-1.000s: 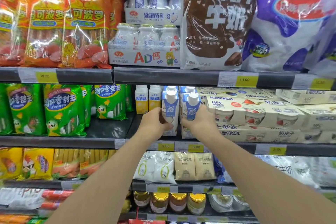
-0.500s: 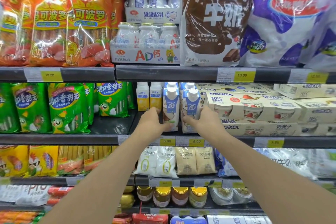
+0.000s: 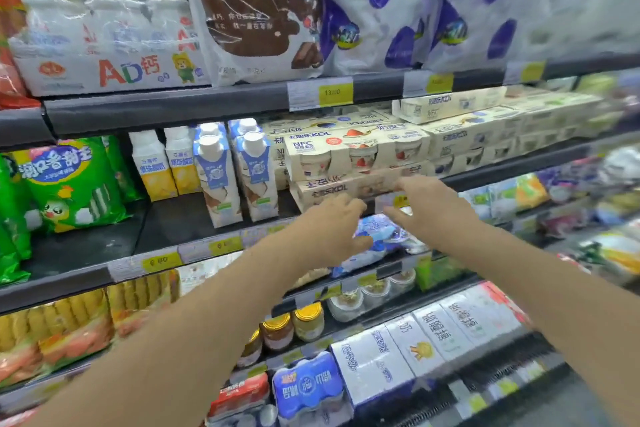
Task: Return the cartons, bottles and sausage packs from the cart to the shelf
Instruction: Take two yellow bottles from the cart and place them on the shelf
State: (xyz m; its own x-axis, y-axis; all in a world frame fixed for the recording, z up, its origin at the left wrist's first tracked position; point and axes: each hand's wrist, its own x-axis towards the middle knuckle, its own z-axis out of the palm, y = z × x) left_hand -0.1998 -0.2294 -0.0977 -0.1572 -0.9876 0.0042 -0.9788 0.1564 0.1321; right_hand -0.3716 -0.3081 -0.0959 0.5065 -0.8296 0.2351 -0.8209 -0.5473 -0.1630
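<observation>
A supermarket shelf [image 3: 166, 107] unit, seen from head height, with the right side of the view blurred.

At far left on the middle shelf, green sausage packs [image 3: 74, 184] stand upright. Beside them are two white bottles with yellow labels [image 3: 166, 163]. Next come two blue-and-white cartons [image 3: 237, 173] with white caps, standing side by side at the front edge of the same shelf, with matching cartons just behind them. Neither hand touches them.

Right of the cartons, cream yogurt multipacks [image 3: 356, 152] lie stacked in rows.

Two bare forearms reach up from the bottom of the view. The left hand [image 3: 332, 232] is in front of the shelf edge, to the right of the cartons, fingers loosely curled and holding nothing. The right hand [image 3: 433, 208] is just beside it, fingers relaxed and slightly spread, also holding nothing, in front of the lowest yogurt pack.

Above, a brown-and-white milk bag [image 3: 256, 7] and purple-and-white bags [image 3: 381, 10] sit on the upper shelf. Below, jars with gold lids [image 3: 294, 326] and white boxes [image 3: 429, 343] fill lower shelves.
</observation>
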